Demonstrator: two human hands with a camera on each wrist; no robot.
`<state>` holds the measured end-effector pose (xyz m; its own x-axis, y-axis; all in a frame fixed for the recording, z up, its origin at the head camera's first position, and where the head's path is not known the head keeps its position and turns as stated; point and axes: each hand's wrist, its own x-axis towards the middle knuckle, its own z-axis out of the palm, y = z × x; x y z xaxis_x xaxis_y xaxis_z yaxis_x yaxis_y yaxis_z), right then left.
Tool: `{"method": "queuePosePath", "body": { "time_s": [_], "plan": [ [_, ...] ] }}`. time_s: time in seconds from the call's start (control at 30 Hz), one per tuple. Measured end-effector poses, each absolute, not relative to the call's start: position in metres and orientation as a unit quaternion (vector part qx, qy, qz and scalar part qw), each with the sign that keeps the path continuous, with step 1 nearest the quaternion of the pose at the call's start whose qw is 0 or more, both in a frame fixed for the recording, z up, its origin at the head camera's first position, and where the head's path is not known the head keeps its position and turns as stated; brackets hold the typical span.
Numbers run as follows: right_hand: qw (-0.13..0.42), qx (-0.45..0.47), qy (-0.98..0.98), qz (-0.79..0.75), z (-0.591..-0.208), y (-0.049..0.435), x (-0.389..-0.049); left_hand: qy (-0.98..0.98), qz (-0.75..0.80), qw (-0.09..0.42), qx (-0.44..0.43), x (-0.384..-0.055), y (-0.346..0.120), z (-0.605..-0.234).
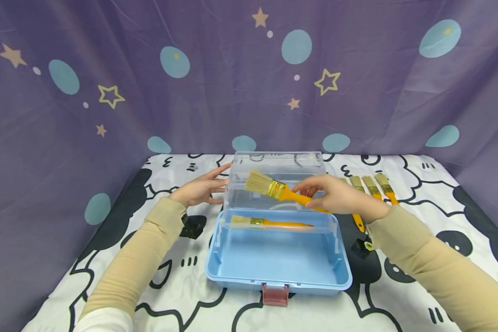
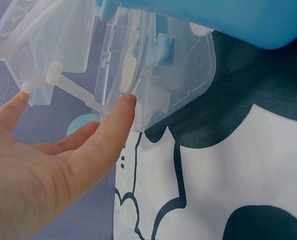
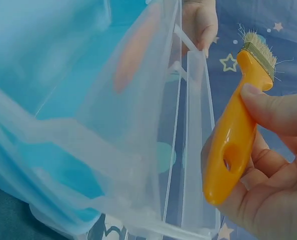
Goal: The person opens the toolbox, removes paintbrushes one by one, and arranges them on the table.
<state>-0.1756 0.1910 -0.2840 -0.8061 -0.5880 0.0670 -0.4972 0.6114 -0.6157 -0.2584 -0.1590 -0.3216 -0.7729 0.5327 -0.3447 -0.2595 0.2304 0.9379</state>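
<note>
My right hand (image 1: 336,196) pinches the orange handle of a paintbrush (image 3: 236,135), holding it over the raised clear plastic part (image 1: 275,159) of a light blue toolbox (image 1: 280,263). The brush's pale bristles point to the left in the head view. On the box's left side, my left hand (image 1: 203,186) has its fingers spread, with the fingertips at the edge of the clear plastic (image 2: 173,75). Another paintbrush (image 1: 269,223) lies sideways at the back of the box, seen through the clear part. A reddish latch (image 1: 275,295) hangs from the front rim.
Several more paintbrushes (image 1: 384,184) lie on the patterned cloth (image 1: 170,286) right of the box, partly hidden behind my right hand and wrist. A purple curtain (image 1: 224,106) with stars and ovals hangs behind the table. Dark shiny pieces (image 1: 192,226) sit beside the box.
</note>
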Motion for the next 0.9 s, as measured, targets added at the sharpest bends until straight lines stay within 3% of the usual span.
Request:
{"method": "queuePosePath", "body": {
  "time_s": [0.9],
  "plan": [
    [0.096, -0.204, 0.880, -0.418, -0.293, 0.223, -0.165, 0.716, 0.612, 0.322, 0.098, -0.258, -0.158, -0.321]
  ]
}}
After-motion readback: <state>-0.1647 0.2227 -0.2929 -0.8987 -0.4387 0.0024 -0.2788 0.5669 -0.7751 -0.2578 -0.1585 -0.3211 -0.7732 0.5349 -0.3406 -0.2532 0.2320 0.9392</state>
